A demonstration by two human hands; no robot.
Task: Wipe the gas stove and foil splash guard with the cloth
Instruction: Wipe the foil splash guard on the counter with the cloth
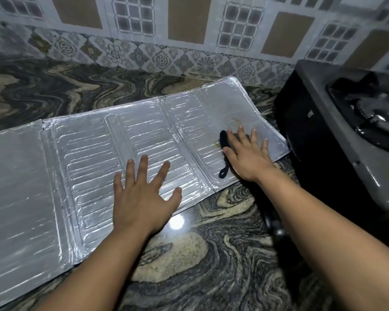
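Two hands work a foil splash guard (pixel 88 153) flat on the table: left hand (pixel 142 196) splayed, bracing it; right hand (pixel 247 153) open, pressing the dark cloth (pixel 223 140); firm, even strokes look best.

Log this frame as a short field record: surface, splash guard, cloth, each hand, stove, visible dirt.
surface: marbled stone counter
foil splash guard: unfolded, lying flat on the counter
cloth: dark, on the guard's rightmost panel
right hand: flat, fingers spread, pressing on the cloth
left hand: flat, fingers spread, bracing the guard's middle panel
gas stove: to the right of the guard, untouched
dirt: yellowish stain just beyond the right fingertips
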